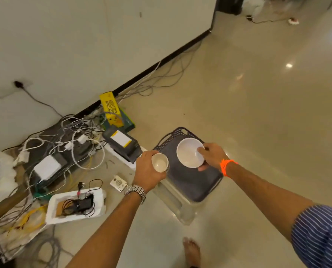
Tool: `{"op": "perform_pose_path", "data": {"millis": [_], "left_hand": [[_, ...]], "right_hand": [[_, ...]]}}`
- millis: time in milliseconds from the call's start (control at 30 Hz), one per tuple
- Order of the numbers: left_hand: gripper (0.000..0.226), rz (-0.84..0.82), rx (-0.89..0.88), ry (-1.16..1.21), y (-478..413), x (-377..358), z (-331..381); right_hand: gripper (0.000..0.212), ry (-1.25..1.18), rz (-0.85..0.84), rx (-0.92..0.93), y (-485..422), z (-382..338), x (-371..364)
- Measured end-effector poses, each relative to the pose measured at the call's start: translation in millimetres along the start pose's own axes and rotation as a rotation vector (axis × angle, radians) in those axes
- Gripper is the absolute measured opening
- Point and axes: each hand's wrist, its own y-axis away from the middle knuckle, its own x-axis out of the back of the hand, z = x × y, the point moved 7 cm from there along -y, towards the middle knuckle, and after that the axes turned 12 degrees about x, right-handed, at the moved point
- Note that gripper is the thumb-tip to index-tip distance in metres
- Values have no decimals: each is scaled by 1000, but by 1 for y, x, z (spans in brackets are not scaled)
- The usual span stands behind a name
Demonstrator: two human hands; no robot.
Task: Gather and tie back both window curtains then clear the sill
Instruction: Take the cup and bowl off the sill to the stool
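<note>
Centre of frame, low:
- Your left hand (147, 169) wraps its fingers round a small white cup (160, 163). The cup is upright with its mouth toward the camera. A metal wristwatch (136, 191) is on that wrist.
- Your right hand (212, 155) grips a white bowl (189, 152) at its right rim, thumb inside and fingers underneath. An orange thread (226, 166) is tied at the wrist, and a blue striped sleeve (319, 235) shows at lower right.
- Cup and bowl sit side by side, close but apart, over a dark tray (190, 188) with a perforated rim on a pale translucent base. You cannot tell whether either one touches the tray.

Left of the tray, along the wall:
- A yellow box (111, 108) carries rows of black print, too blurred to read.
- Below it is a dark box (122, 146) with a white-and-yellow label. No lettering on it is legible.
- A cable tangle (68, 136) spreads at mid-left, with a white adapter (47, 167) in it.
- A white foam box (54, 207) at lower left holds a black device and wires.
- A pale switch plate (118, 183) lies on the floor beside your left wrist.

Upper left: a black plug sits in a wall socket (18, 84).

Bottom edge: a bare foot (192, 250) on glossy beige floor.
</note>
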Motion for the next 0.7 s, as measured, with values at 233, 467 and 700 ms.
{"op": "perform_pose_path", "data": {"millis": [233, 467, 700], "left_hand": [[70, -145, -36, -99, -23, -96, 15], [75, -201, -34, -243, -40, -151, 0], [70, -183, -11, -339, -61, -173, -34]], "right_hand": [[25, 72, 72, -82, 0, 77, 49], [20, 243, 63, -61, -26, 129, 48], [25, 566, 5, 78, -61, 147, 16]]}}
